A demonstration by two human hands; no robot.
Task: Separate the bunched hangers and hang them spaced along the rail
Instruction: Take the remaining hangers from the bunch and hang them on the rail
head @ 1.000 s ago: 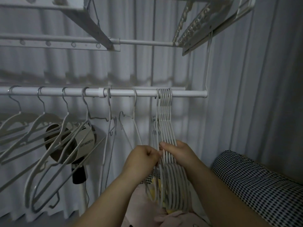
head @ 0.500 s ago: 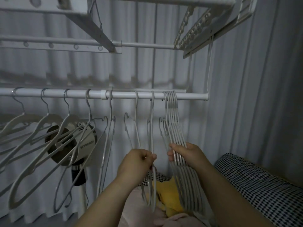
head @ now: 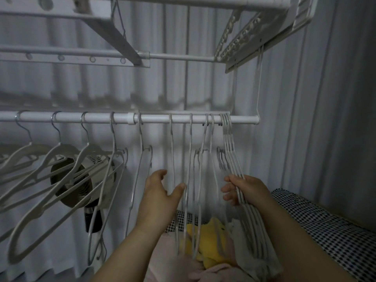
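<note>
At the right end of the white metal rail (head: 97, 118), our right hand (head: 247, 190) grasps the bunch of thin white wire hangers (head: 227, 139); our left hand (head: 160, 192) is released, fingers spread. We think tangled hooks could drag two hangers along together

Dim, flat, greyish light throughout; low contrast, colours muted save a yellow cloth (head: 211, 239). Source not discernible. Soft shadow band fell across the curtain (head: 91, 94) above the rail (head: 81, 117). Left hand (head: 160, 192) and the loose hangers (head: 190, 159) beside it were smeared by motion blur; right hand (head: 248, 190) and its bunched hangers (head: 228, 143) read sharper. Wide-angle bend bowed the rail and upper rack (head: 254, 37) toward the edges
</note>
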